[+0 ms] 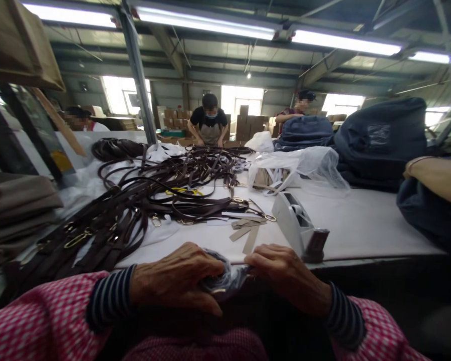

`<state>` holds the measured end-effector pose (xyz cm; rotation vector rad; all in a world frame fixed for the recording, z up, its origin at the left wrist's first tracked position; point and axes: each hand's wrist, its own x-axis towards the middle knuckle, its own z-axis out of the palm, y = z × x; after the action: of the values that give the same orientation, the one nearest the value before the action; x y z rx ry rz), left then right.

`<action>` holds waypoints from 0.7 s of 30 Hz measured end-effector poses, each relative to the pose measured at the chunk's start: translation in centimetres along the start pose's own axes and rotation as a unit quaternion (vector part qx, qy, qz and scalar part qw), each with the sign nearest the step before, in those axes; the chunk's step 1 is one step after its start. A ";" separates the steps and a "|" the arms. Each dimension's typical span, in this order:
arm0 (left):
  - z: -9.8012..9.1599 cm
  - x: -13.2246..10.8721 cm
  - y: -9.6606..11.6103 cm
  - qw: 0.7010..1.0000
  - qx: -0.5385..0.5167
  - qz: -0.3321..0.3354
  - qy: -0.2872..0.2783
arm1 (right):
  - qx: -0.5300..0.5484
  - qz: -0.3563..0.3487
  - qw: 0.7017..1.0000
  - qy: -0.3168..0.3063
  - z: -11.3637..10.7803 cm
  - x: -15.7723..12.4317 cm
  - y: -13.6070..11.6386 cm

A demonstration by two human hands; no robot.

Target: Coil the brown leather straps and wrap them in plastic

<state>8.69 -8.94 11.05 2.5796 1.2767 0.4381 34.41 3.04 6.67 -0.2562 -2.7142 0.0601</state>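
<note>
My left hand and my right hand meet at the front edge of the white-covered table. Between them they grip a small dark coiled strap in clear plastic, its lower part hidden by my fingers. Just beyond my right hand stands a grey tape dispenser. Several tan strips lie on the table beyond my fingertips. Farther left spreads a heap of dark brown leather straps with brass buckles.
Folded taupe fabric is stacked at the left. Clear plastic bags lie on the table, with dark navy bags behind them. Beyond the table, a person in a black shirt works among cardboard boxes. Other people stand nearby.
</note>
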 end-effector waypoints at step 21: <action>-0.3 1.4 -6.5 0.995 0.090 0.021 -0.046 | 0.060 -0.065 0.992 -0.088 5.6 8.6 2.0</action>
<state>4.62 -3.95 9.37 2.7442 1.2857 0.2164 24.79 6.64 4.77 -0.0405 -2.8809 0.2164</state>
